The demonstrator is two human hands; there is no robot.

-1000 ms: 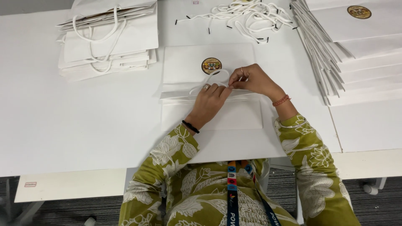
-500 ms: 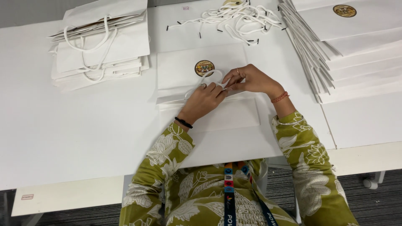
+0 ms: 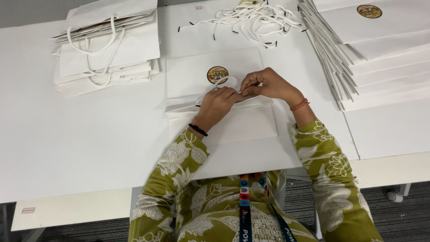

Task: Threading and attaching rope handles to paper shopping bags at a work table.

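A broad white table [image 3: 80, 148] fills the view, with grey carpet showing beyond its near edge. In the middle lies a flat white paper bag [image 3: 192, 78] bearing a round coloured sticker [image 3: 217, 74], its opened top edge turned toward the person. Both hands meet at that edge, just to the near right of the sticker. The left hand [image 3: 218, 105], with a dark band at the wrist, is curled with its fingertips pinched around a white cord handle [image 3: 222, 80], whose loop arches up beside the sticker. The right hand [image 3: 265, 85], wearing a red thread bracelet, is likewise closed, thumb and forefinger nipping the cord where it meets the bag's edge; the two hands touch at the fingertips. At the far left sits a stack of finished bags [image 3: 107, 49] with cord handles looped across the top one. At the far centre lies a loose tangle of white cords [image 3: 255, 18] with black tips. On the right a fanned pile of flat bags [image 3: 380, 49] spreads toward the table's edge, well apart from the hands.
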